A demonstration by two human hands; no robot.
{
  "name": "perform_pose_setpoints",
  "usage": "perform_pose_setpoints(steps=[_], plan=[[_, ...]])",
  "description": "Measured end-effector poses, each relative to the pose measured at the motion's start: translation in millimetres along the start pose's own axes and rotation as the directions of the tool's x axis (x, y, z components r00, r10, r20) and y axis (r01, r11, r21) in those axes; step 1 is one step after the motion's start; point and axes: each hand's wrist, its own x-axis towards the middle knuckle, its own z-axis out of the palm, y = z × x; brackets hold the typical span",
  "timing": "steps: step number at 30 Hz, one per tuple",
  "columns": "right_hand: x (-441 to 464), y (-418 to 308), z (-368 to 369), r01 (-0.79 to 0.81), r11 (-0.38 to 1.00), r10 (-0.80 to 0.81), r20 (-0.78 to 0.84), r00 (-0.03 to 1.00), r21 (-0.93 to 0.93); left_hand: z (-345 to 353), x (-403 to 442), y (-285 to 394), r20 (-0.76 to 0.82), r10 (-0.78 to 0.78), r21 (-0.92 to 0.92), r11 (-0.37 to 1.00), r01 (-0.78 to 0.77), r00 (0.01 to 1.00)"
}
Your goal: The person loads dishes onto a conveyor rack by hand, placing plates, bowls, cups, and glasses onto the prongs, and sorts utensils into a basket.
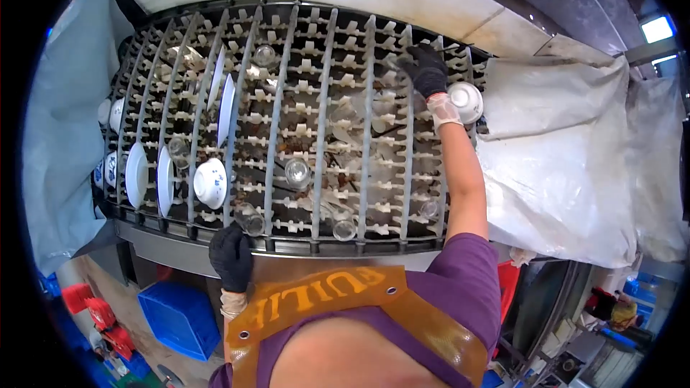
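Observation:
My right hand (427,72), in a black glove with a clear cuff, reaches to the far right part of a pegged dish conveyor (276,129). Its fingers close on a blurred clear shape that looks like a glass (394,66). A white bowl (466,103) stands by that wrist. My left hand (231,259), also black-gloved, rests with bent fingers on the conveyor's front rail (327,246). Just beyond it a clear glass (251,221) sits among the pegs. A blue-patterned white bowl (210,183) and white plates (136,175) stand on edge to the left.
More glasses (297,172) lie between the pegs, with food scraps beneath. Plastic curtains hang at the left (68,115) and right (560,165) ends of the conveyor. A blue crate (180,320) is on the floor at lower left, near red items (108,320).

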Motion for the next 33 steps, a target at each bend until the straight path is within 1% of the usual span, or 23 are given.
perform_pose_setpoints(steps=[3,5,8,9,10,12,14,15,17,19,20,21,22,23,24,26,27,28,29,30,31,32,33], plan=[[29.5,47.1,3.5,-0.060,0.993,0.067,0.069,0.995,-0.099,3.6,-3.8,1.9,0.003,-0.008,0.023,1.000,0.008,1.000],[30.5,77.7,18.9,0.040,0.808,-0.073,-0.032,0.997,-0.588,5.0,-2.1,5.4,0.006,-0.014,0.038,0.999,0.013,1.000],[37.4,111.0,32.8,0.075,0.741,-0.232,-0.150,0.961,-0.668,4.9,-1.7,10.6,0.000,-0.010,0.061,0.998,0.010,1.000],[58.2,169.2,64.6,0.169,0.614,-0.290,-0.021,0.957,-0.771,5.3,-1.9,12.3,-0.003,0.006,0.073,0.997,-0.006,1.000],[58.8,151.6,44.6,0.177,0.616,-0.297,-0.018,0.955,-0.768,6.5,-4.3,13.4,-0.007,-0.002,0.077,0.997,0.003,1.000],[52.6,88.4,-37.1,0.148,0.682,-0.042,0.164,0.986,-0.716,6.1,-8.1,14.1,0.002,-0.064,-0.048,0.997,0.064,0.998],[40.8,99.2,-72.7,0.179,0.729,-0.124,0.130,0.984,-0.660,2.5,-8.4,25.1,0.030,-0.086,-0.180,0.979,0.090,0.996],[34.6,96.3,-91.4,0.039,0.807,0.053,0.139,0.989,-0.589,0.3,-7.6,38.4,-0.004,-0.226,-0.371,0.905,0.209,0.974],[14.6,101.8,-102.2,-0.043,0.940,0.029,-0.047,0.998,-0.337,-1.8,1.8,71.7,0.107,-0.362,-0.699,0.635,0.329,0.926],[-17.9,55.2,-113.5,0.135,0.983,-0.111,-0.184,0.977,0.122,18.8,9.8,87.0,0.320,-0.212,-0.835,0.397,0.380,0.924],[-47.9,10.0,-122.3,0.374,0.921,-0.343,-0.230,0.911,0.109,34.7,19.6,102.5,0.372,-0.117,-0.913,0.129,0.386,0.921],[-73.3,-17.5,-110.3,-0.028,0.616,-0.120,0.129,0.984,0.787,44.6,33.6,121.8,0.497,-0.110,-0.867,-0.061,0.494,0.860],[-96.1,-50.2,-83.6,0.446,0.819,-0.472,-0.018,0.881,0.360,54.5,43.2,137.1,0.584,-0.064,-0.790,-0.274,0.548,0.809],[-136.5,-80.6,-73.3,0.533,0.783,-0.581,0.074,0.810,0.320,61.5,50.6,146.1,0.613,0.023,-0.694,-0.461,0.552,0.790],[-160.2,-117.9,-88.6,0.498,0.679,-0.672,0.183,0.718,0.540,66.0,55.1,152.2,0.623,0.114,-0.562,-0.623,0.545,0.774],[-170.9,-150.0,-120.9,0.429,0.726,-0.668,0.404,0.625,0.538,73.8,56.0,150.3,0.652,0.093,-0.515,-0.674,0.530,0.752],[-163.4,-137.0,-111.7,0.309,0.852,-0.464,0.337,0.819,0.422,76.2,54.4,144.7,0.681,0.053,-0.473,-0.729,0.495,0.730],[-138.1,-101.0,-92.9,0.587,0.794,-0.587,-0.052,0.808,0.158,75.2,49.2,136.1,0.685,0.052,-0.474,-0.726,0.499,0.727],[-116.9,-56.5,-83.1,0.204,0.753,-0.187,-0.093,0.978,0.625,72.5,42.2,125.2,0.644,0.036,-0.544,-0.680,0.491,0.764],[-101.7,54.1,2.5,0.229,0.949,-0.161,-0.293,0.943,0.217,69.2,35.2,117.6,0.596,0.024,-0.613,-0.633,0.473,0.803],[-75.4,33.7,-65.2,-0.019,0.970,-0.069,-0.345,0.936,-0.244,65.0,27.0,113.7,0.515,-0.075,-0.812,-0.361,0.458,0.854],[-66.4,57.1,-77.7,-0.392,0.915,0.396,0.021,0.918,-0.094,61.3,18.2,104.0,0.507,-0.086,-0.818,-0.360,0.448,0.858],[-65.8,93.8,-71.2,-0.462,0.884,0.468,0.122,0.875,-0.077,60.0,10.3,89.9,0.548,-0.075,-0.730,-0.529,0.432,0.833]])
